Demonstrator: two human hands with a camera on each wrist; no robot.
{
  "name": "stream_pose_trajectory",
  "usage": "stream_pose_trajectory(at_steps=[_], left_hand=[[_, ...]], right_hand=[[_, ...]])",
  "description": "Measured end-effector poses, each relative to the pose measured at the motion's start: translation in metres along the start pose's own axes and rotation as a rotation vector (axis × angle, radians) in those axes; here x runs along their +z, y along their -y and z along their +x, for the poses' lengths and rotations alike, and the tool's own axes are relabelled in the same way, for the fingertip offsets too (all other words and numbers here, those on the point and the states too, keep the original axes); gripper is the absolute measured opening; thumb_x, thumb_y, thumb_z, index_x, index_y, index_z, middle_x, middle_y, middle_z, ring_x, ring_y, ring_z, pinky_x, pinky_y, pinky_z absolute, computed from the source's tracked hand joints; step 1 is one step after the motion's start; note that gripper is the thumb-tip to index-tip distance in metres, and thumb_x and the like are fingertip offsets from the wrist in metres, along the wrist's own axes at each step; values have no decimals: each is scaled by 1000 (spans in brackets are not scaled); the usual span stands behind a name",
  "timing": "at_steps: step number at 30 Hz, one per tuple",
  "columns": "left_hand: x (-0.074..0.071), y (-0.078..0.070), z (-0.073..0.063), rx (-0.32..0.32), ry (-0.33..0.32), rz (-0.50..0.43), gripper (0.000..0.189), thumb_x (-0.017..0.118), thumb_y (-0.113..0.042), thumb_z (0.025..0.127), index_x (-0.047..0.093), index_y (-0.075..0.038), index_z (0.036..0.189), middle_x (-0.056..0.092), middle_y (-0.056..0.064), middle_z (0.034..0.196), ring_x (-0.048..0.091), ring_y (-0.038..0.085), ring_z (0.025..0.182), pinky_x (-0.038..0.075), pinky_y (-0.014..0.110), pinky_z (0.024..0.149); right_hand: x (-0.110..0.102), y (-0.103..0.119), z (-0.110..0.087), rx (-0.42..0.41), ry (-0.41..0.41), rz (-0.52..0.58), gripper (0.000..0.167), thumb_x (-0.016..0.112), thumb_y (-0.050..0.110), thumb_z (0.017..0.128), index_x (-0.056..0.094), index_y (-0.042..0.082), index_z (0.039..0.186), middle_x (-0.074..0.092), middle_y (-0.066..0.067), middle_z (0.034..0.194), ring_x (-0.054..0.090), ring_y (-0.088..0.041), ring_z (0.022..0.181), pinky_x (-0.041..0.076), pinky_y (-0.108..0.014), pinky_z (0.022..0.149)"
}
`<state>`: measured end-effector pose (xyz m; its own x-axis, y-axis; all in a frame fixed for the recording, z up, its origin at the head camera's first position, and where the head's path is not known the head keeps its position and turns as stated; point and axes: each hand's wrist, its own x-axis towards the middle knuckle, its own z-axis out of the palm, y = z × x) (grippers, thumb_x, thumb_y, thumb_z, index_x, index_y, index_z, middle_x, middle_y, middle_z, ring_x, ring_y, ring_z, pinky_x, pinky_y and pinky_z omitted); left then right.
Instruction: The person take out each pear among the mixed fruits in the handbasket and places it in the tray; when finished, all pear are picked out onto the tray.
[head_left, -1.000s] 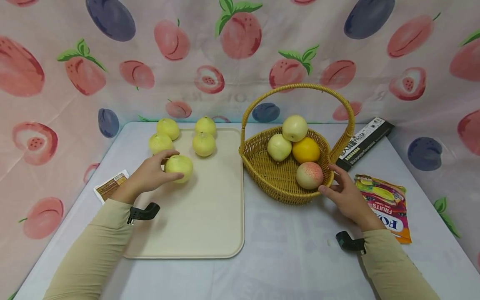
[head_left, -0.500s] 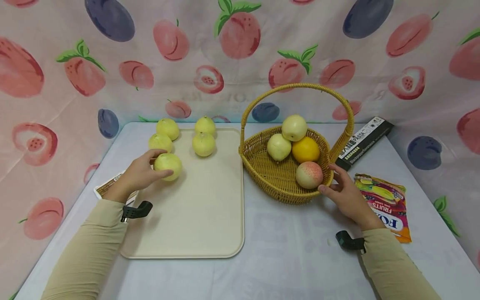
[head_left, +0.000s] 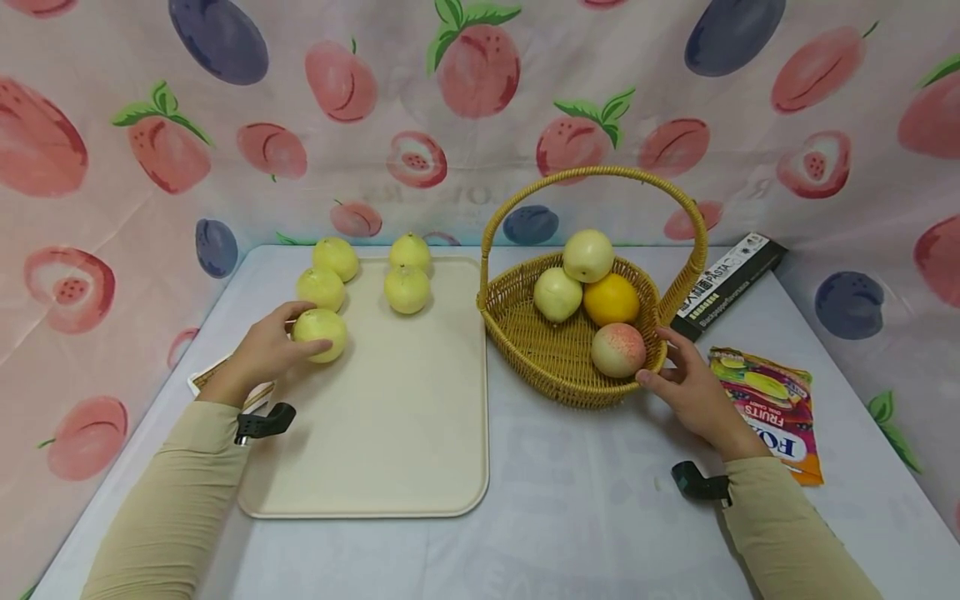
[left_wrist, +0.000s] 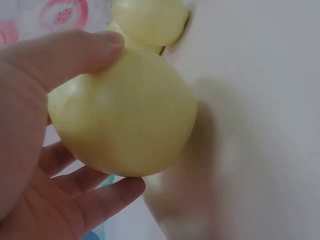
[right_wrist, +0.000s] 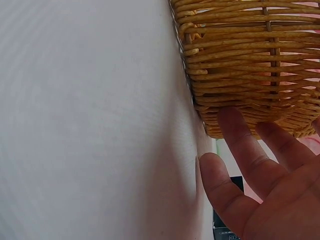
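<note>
My left hand [head_left: 266, 354] grips a round pale yellow-green fruit [head_left: 321, 335] over the left part of a cream tray [head_left: 405, 417]. In the left wrist view the thumb lies over the smooth fruit [left_wrist: 130, 115] and the fingertips are under it. Just behind it sits a similar fruit [head_left: 321, 288]. My right hand [head_left: 693, 396] is at the right side of a wicker basket [head_left: 525, 350]. In the right wrist view its fairly straight fingers [right_wrist: 250, 155] reach to the woven wall [right_wrist: 235, 75], and at least one fingertip touches it; the thumb is hidden there.
More matching fruits [head_left: 407, 289] sit at the tray's back. Inside the basket are two pale fruits [head_left: 588, 256], an orange [head_left: 612, 300] and a peach [head_left: 618, 350]. A black pasta box [head_left: 731, 283] and a candy bag [head_left: 772, 408] lie right; a packet [head_left: 206, 375] lies partly behind my left wrist.
My left hand has moved left with the fruit, now in front of the left row at the tray's back. My right hand and the basket have stayed in place.
</note>
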<state>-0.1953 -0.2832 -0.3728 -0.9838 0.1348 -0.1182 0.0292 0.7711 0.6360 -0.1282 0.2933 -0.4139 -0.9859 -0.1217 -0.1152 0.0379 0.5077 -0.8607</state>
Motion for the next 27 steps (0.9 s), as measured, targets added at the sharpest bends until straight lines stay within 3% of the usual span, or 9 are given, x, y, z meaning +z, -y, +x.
stream_pose_trajectory(at_steps=[12,21,27], left_hand=[[-2,12,0,-44,-6,-1,85,75,-42,90,33,1,151,43,29,143,39,46,129,36,60,103],[-3,20,0,-47,-11,-14,88,73,-46,90,31,0,152,40,28,147,38,47,132,36,60,104],[-4,22,-1,-58,-17,-19,88,72,-46,91,30,1,152,39,28,148,37,47,132,36,60,104]], right_hand=[[0,1,0,0,-2,-11,83,60,35,102,8,13,162,17,-30,160,47,-46,125,45,-49,96],[1,0,-1,-18,-3,-15,81,60,33,102,9,11,161,18,-31,159,49,-45,123,45,-18,83],[0,1,-1,-16,-3,-18,82,60,34,102,8,12,162,18,-30,160,48,-46,124,45,-21,85]])
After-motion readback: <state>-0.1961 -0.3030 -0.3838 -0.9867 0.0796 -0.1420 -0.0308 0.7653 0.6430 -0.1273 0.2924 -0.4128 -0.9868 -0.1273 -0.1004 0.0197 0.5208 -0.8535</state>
